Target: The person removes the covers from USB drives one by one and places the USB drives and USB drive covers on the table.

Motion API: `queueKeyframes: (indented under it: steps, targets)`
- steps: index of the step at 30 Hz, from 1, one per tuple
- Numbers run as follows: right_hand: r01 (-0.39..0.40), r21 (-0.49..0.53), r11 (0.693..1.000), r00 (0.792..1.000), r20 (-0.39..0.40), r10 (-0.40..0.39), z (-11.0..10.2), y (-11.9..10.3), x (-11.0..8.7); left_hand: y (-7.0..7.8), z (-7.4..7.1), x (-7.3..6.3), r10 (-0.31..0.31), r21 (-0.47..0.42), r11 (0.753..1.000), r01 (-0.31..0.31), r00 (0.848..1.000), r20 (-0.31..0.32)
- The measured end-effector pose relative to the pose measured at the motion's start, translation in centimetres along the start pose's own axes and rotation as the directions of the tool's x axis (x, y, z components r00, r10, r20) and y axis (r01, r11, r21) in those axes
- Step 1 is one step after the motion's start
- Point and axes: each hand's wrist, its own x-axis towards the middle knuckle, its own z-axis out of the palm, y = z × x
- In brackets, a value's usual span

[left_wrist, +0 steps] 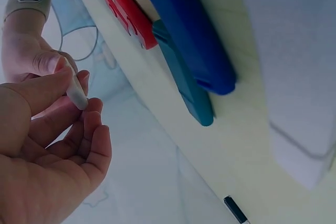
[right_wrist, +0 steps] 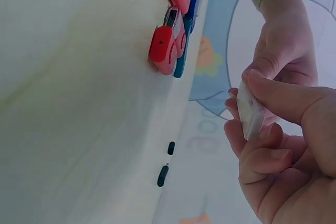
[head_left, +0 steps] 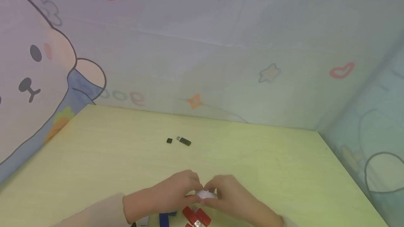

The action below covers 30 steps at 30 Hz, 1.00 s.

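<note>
In the head view, a small white USB stick [head_left: 206, 194] is held between both hands near the table's front edge. My left hand [head_left: 176, 192] pinches one end with thumb and fingertips. The other end is pinched by my right hand [head_left: 233, 197], the fingertips of both hands meeting close together. In the right wrist view the white stick [right_wrist: 249, 111] looks flat and smooth, its far part covered by fingers. Just below the hands lie red USB sticks [head_left: 203, 217] with metal plugs showing.
Farther back on the table [head_left: 268, 157] lie a black USB stick [head_left: 184, 141], plug bared, and its small black cap [head_left: 169, 140]. Beside the red sticks are a blue stick [head_left: 163, 220], a teal stick [left_wrist: 184, 77] and a whitish one [head_left: 143, 221]. A printed cloth backdrop [head_left: 205, 45] stands behind.
</note>
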Motion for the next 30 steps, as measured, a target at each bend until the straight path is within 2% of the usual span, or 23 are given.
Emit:
queueKeyframes:
  steps: [5, 10, 13, 17, 22, 30]
  targets:
    - [0.083, -0.006, 0.997, 0.997, -0.01, -0.083, 0.0, 0.4, -0.5, 0.3, 0.1, -0.1, 0.01, 0.007, 1.0, -0.01, 1.0, 0.006]
    - [0.126, 0.058, 0.99, 0.992, -0.023, -0.125, 0.2, 0.8, -1.0, 0.4, 0.2, -0.3, 0.025, -0.01, 1.0, -0.025, 0.999, 0.022]
    - [0.112, 0.121, 0.986, 0.994, -0.006, -0.112, 0.2, 0.9, -1.3, 0.4, 0.3, -0.5, 0.063, -0.005, 0.998, -0.063, 0.998, 0.015]
    - [0.103, 0.155, 0.982, 0.994, 0.016, -0.107, 0.3, 1.1, -1.6, 0.2, 0.6, -0.6, 0.126, 0.013, 0.992, -0.125, 0.992, -0.008]
    - [0.168, 0.137, 0.976, 0.985, 0.0, -0.17, 0.4, 1.6, -1.6, 0.1, 0.8, -0.5, 0.185, 0.037, 0.982, -0.184, 0.982, -0.033]
    - [0.247, 0.14, 0.959, 0.969, -0.019, -0.247, 0.9, 2.5, -1.5, -0.2, 0.8, -0.5, 0.226, 0.001, 0.974, -0.226, 0.974, -0.023]
